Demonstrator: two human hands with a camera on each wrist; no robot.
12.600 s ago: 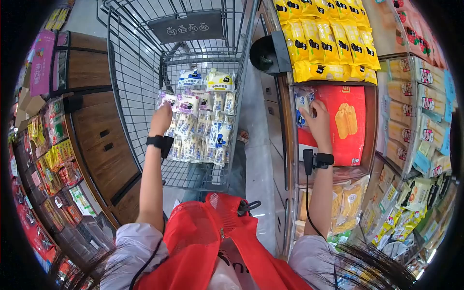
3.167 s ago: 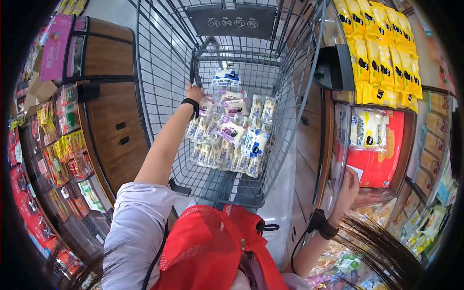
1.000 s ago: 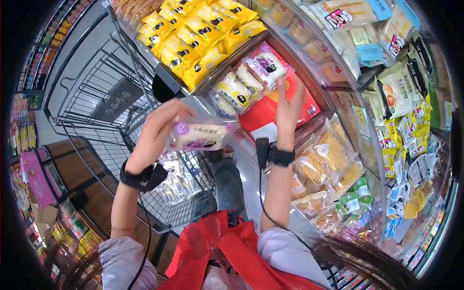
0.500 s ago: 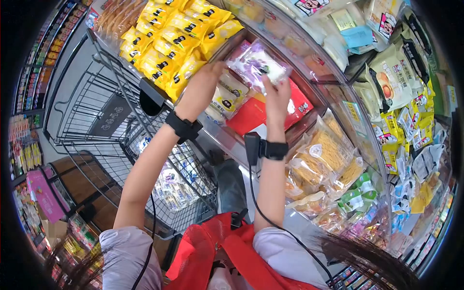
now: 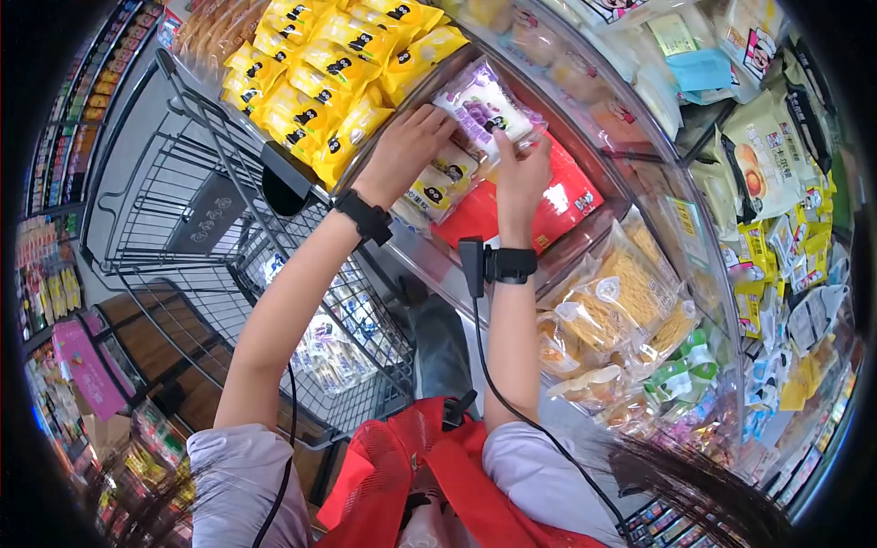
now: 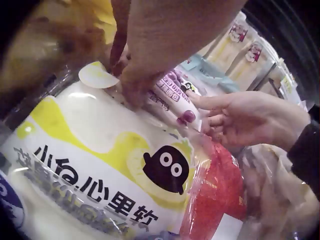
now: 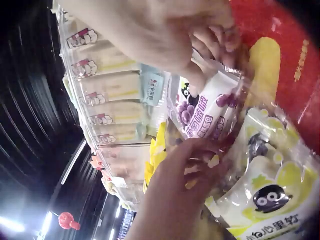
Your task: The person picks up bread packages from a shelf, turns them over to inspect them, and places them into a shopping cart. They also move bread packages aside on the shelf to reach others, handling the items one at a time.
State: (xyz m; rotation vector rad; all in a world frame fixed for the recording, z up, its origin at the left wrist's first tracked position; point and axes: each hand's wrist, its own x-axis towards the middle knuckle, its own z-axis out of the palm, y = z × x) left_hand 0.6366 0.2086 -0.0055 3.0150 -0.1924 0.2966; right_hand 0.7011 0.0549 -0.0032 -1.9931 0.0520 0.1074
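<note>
The purple-printed packet [image 5: 480, 102] lies over the far-left end of the red box [image 5: 571, 194], beside the yellow-printed packet [image 5: 452, 175], which covers the box's left side. Whether its full underside rests on the red box cannot be told. The right hand [image 5: 523, 173], above the red box, pinches the packet's near-right end, thumb on top and fingers bent beneath the edge. The left hand [image 5: 408, 151], at the red box's left, has bent fingers against the packet's other end; whether they pinch it or only steady it is not clear.

The step in hand looks like settling the packet flat. It would go best with both ends lowered together, turned in line with the yellow-printed packet, and the clear wrapper edge kept from folding under. The filling seems soft, so light fingertips at the sealed ends should serve better than pressing the middle.

The bin [image 5: 589, 144] encloses the red box and these packets. Beyond it, to the red box's far left, a compartment is heaped with yellow bags [image 5: 320, 82]. At the red box's near right lie clear bags of tan food [image 5: 630, 290]. Well left of the red box, the cart [image 5: 208, 212] holds white-and-blue packets [image 5: 343, 342].
</note>
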